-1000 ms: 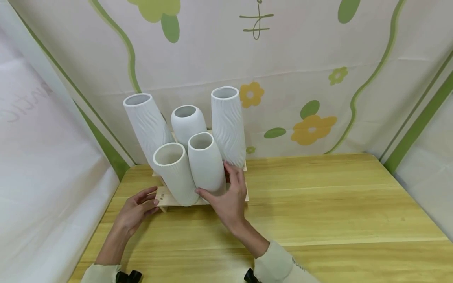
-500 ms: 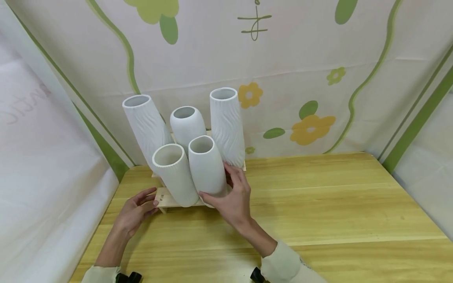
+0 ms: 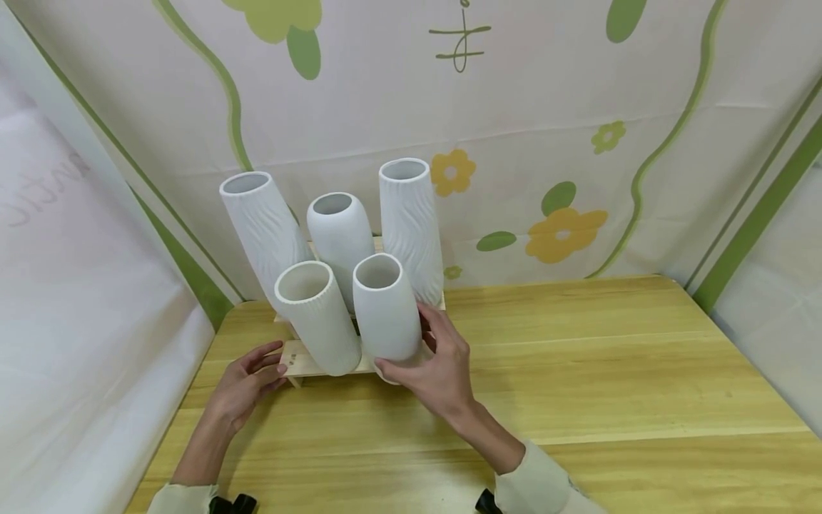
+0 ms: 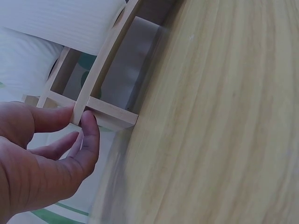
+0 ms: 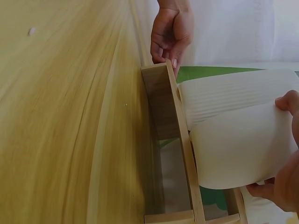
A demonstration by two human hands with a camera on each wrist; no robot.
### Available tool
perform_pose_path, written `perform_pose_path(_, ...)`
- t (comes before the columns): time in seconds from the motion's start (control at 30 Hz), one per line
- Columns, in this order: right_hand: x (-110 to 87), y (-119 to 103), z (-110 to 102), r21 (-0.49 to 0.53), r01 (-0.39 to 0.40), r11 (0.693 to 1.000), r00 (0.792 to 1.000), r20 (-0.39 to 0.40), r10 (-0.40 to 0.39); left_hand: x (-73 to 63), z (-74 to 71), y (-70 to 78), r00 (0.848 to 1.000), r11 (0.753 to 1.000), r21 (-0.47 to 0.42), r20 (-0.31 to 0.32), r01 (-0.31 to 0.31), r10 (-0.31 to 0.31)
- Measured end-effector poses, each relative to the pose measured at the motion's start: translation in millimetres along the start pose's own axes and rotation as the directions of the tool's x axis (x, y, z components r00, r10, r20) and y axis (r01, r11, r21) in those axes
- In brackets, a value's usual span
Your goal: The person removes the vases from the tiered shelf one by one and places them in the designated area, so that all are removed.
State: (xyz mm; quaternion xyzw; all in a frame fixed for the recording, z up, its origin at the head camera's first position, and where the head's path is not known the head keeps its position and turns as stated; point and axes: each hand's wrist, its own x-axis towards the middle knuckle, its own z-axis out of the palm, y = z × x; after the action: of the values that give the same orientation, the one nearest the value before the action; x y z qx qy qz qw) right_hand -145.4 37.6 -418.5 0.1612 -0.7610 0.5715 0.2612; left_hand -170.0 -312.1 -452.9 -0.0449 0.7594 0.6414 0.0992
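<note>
My right hand [image 3: 439, 368] grips a smooth white vase [image 3: 387, 314] low on its body, thumb in front and fingers behind. The vase is at the lower front step of a two-level wooden stand [image 3: 302, 359]; whether its base touches the wood I cannot tell. To its left a ribbed white vase [image 3: 319, 321] leans on the same step. With thumb and a finger, my left hand [image 4: 51, 158] pinches the stand's left end. Behind, on the upper step, stand a tall wavy vase [image 3: 263, 235], a rounded short vase [image 3: 340, 228] and another tall wavy vase [image 3: 411, 228].
The stand is on a wood-grain table [image 3: 578, 371], towards its left back. A white cloth backdrop [image 3: 385, 93] with printed flowers rises behind the table. More white cloth [image 3: 83, 321] hangs along the left side.
My right hand has shifted the smooth vase to the right and slightly towards me, widening the gap to the ribbed vase. My left hand has stayed at the stand's left end.
</note>
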Motion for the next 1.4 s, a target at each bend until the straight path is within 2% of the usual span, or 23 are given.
perform_pose_path(0.17,0.2,1.3,-7.4,-0.023,0.015,1.0,1.0,0.008,-0.015,0.3,-0.3,0.9,1.0,1.0,0.016,0.001,-0.012,0.012)
perform_pose_path(0.93,-0.3,6.9,-50.8,-0.048,-0.016,0.999,0.998,0.058,0.019,1.7,-0.6,-0.6,1.0,1.0,0.011,0.009,-0.016,0.016)
perform_pose_path(1.4,7.3,21.5,-65.8,-0.047,-0.007,0.999,1.0,0.029,0.008,1.6,-1.9,-1.1,1.0,1.0,0.014,-0.001,0.001,-0.001)
